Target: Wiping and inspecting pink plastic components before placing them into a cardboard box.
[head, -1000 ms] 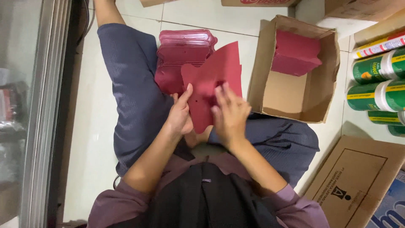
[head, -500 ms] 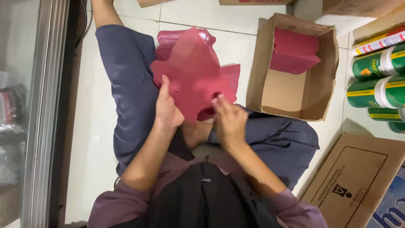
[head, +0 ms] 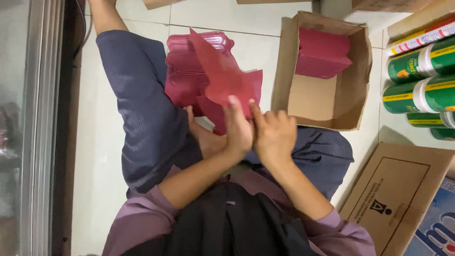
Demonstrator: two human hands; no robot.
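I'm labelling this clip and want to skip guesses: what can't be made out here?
Head view only:
- Where the left hand and right hand pinch the red sheet: the hands cover their own grip.
- Lower half of the red stack: hidden behind the sheet and leg.
- Green cans: cut off by the right edge.
- Floor of the open box: partly hidden by red pieces inside.

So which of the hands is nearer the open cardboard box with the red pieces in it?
Right. The right hand sits just left of the open cardboard box, close to its near corner. The left hand is on the far side of the right one, pressed to the red sheet.
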